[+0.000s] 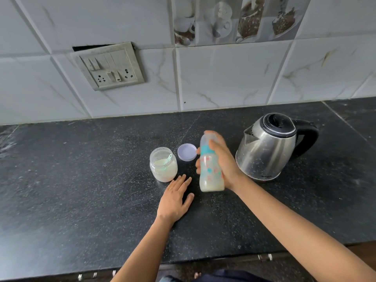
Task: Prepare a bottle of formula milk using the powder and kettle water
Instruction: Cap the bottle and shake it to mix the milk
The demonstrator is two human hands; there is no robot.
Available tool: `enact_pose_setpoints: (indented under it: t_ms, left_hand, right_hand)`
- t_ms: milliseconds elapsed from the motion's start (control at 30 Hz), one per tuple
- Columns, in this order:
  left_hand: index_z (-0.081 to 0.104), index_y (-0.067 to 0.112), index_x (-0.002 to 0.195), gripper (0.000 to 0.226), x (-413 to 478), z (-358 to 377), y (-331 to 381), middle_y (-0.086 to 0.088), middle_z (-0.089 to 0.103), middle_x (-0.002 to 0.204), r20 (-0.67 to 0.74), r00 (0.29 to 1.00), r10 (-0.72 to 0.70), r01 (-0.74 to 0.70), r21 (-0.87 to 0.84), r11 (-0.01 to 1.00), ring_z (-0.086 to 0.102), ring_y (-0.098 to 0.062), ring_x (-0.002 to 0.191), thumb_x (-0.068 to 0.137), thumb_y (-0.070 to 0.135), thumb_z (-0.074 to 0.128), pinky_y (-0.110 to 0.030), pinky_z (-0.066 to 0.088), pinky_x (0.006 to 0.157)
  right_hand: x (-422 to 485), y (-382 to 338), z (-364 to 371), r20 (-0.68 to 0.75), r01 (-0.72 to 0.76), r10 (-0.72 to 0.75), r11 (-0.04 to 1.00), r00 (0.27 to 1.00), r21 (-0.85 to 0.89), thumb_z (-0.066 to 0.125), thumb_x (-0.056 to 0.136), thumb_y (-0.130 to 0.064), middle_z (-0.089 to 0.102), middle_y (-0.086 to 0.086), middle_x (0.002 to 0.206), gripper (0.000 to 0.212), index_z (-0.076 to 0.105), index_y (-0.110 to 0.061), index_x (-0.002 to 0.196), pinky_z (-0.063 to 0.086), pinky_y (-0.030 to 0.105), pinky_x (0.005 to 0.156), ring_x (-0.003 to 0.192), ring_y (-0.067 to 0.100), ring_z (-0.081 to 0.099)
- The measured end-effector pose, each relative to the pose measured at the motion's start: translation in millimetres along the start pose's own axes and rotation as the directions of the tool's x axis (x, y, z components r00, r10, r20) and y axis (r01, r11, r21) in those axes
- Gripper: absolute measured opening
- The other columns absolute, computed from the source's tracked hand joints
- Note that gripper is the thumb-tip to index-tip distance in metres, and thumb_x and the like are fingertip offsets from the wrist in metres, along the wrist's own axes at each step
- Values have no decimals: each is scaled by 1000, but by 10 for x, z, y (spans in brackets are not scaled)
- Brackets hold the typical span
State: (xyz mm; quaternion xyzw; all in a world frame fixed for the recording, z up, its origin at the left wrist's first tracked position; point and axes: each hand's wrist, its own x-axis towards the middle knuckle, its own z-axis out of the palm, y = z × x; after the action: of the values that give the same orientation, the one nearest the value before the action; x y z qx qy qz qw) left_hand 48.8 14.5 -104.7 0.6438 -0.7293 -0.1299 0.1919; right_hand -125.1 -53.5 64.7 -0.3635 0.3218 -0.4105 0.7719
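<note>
My right hand (222, 161) is shut around a baby bottle (210, 171) with a teal collar and a clear cap. It holds the bottle upright just above the black counter (81, 180). The bottle looks blurred, and whitish milk fills its lower part. My left hand (176, 197) lies flat on the counter with fingers apart, holding nothing, just in front of the powder jar. The open clear jar (163, 164) holds pale powder and a green scoop. Its lilac lid (187, 152) lies beside it. A steel kettle (268, 147) with a black lid and handle stands to the right of the bottle.
A tiled wall rises behind the counter, with a switch and socket plate (110, 66) at the upper left. The counter's front edge runs along the bottom, with drawer handles (264, 257) under it.
</note>
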Motion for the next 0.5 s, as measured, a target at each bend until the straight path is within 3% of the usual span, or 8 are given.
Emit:
enact_pose_setpoints:
  t_ms: [67,100,200,267,433,500]
  left_hand:
    - [32,28,149,62,3,0,1,2,32,157,-2,1000,2,-2,3,1000,18,-12,147,94,56,31,-28,8,121]
    - [33,27,149,62,6,-4,4,2,32,156,-4,1000,4,-4,3,1000,18,-12,147,94,56,31,-28,9,121]
    - [34,27,149,62,1,-20,22,2,30,157,-6,1000,3,-3,-2,1000,18,-12,147,94,55,31,-27,7,121]
    - [32,27,149,62,-1,-24,22,3,29,157,2,1000,1,-1,-4,1000,18,-12,147,94,56,30,-29,9,122]
    - [36,25,148,62,5,-19,10,1,32,156,3,1000,3,-3,-8,1000,22,-14,146,94,56,31,-36,17,121]
    - [35,25,148,63,0,-25,16,1,30,157,4,1000,-2,2,-3,1000,21,-14,147,94,56,29,-33,14,122]
  right_hand:
    - [-59,23,-34,161,46,-20,986,987,-160,53,90,-31,62,13,95,42,43,-26,131,53,39,61,66,29,61]
    - [-44,9,-19,144,55,-36,990,989,-132,52,92,-31,62,14,98,41,44,-28,131,53,40,62,68,29,61]
    - [54,2,15,-98,61,-50,992,994,110,51,95,-32,58,13,109,37,44,-30,131,55,36,62,81,23,63]
    - [105,25,-3,-137,86,-67,986,988,145,54,94,-31,52,14,118,35,45,-31,128,56,36,64,93,24,60]
    - [82,-32,-64,40,31,-39,982,998,186,52,84,-28,57,15,105,47,44,-27,130,53,45,81,92,27,59]
    - [79,-82,-93,152,2,-31,983,988,184,62,82,-28,59,14,104,55,44,-29,134,51,45,85,94,26,61]
